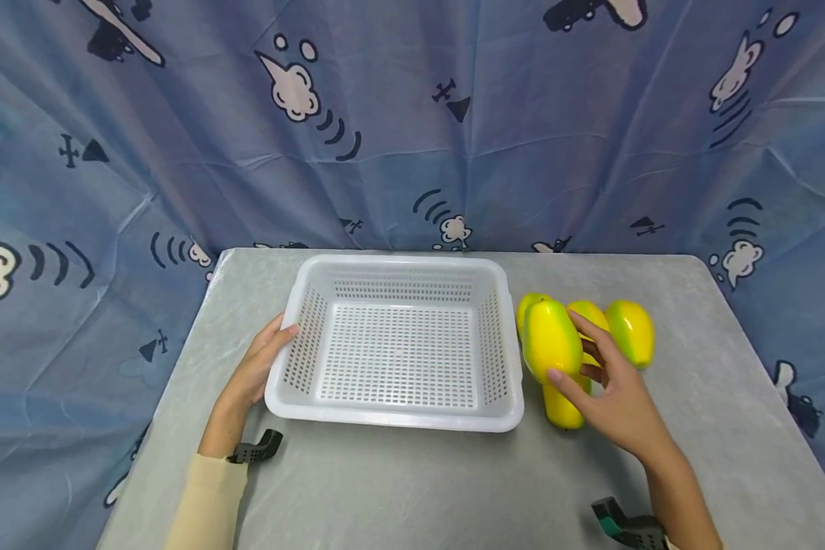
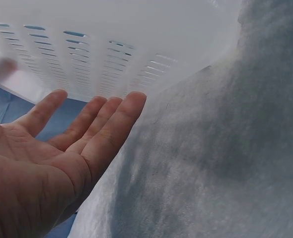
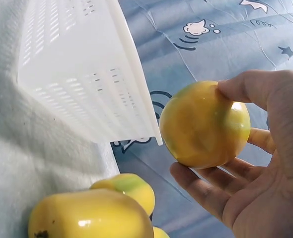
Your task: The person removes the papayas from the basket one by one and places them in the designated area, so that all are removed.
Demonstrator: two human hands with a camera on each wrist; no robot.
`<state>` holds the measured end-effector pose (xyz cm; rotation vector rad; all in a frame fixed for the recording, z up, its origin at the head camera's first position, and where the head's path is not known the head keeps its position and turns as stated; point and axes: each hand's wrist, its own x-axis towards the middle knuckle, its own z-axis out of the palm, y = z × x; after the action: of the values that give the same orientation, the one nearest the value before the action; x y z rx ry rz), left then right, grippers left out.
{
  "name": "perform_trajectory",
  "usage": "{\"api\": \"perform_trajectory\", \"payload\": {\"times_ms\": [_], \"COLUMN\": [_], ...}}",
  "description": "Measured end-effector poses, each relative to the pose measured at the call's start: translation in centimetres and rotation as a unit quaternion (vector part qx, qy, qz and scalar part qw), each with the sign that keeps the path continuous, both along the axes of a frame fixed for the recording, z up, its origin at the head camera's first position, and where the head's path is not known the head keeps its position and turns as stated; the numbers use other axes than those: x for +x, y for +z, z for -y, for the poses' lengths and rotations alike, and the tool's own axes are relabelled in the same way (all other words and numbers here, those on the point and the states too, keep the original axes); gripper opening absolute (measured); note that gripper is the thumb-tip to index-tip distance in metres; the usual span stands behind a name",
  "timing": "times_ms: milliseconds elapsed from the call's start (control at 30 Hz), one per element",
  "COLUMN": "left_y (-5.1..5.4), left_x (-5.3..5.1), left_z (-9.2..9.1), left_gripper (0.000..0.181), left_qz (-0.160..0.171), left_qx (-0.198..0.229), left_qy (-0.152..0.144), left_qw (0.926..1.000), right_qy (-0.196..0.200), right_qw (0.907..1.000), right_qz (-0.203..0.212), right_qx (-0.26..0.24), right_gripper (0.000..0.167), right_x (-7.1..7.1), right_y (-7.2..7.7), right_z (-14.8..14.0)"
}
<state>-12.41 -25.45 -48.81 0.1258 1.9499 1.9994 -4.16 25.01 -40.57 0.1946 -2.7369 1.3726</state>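
Observation:
A white plastic basket [image 1: 393,418] with slotted walls sits on the table, and nothing lies in it. My left hand [image 1: 261,359] holds its left rim, thumb over the edge; in the left wrist view the fingers [image 2: 111,124] lie against the outer wall. Just right of the basket, my right hand [image 1: 615,393] grips a yellow-green mango [image 1: 551,340] between thumb and fingers. The right wrist view shows this mango [image 3: 201,129] lifted above the others, beside the basket's rim. Several more mangoes [image 1: 630,332] lie under and behind that hand, partly hidden.
The grey table [image 1: 412,489] extends in front of the basket and to the right of the mangoes. A blue patterned curtain [image 1: 399,153] hangs behind and along the sides. Black wrist mounts [image 1: 257,447] are on both arms.

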Motion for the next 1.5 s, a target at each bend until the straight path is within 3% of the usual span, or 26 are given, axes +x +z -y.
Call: {"api": "perform_trajectory", "payload": {"times_ms": [233, 1000, 1500], "left_y": [0.1, -0.1, 0.0], "left_x": [-0.2, 0.1, 0.3], "left_z": [-0.2, 0.1, -0.1], "left_gripper": [0.068, 0.068, 0.067], "left_qz": [0.003, 0.005, -0.001], "left_qx": [0.003, -0.007, -0.011], "left_qy": [0.002, 0.013, 0.009], "left_qw": [1.0000, 0.9999, 0.9999], "right_qy": [-0.015, -0.050, -0.106], "right_qw": [0.9996, 0.9982, 0.9932], "right_qz": [-0.023, -0.030, 0.005], "right_qx": [0.004, 0.014, 0.047], "right_gripper": [0.085, 0.087, 0.085], "right_x": [0.7, 2.1, 3.3], "right_y": [-0.4, -2.2, -3.7], "right_z": [-0.9, -3.4, -6.3]}}
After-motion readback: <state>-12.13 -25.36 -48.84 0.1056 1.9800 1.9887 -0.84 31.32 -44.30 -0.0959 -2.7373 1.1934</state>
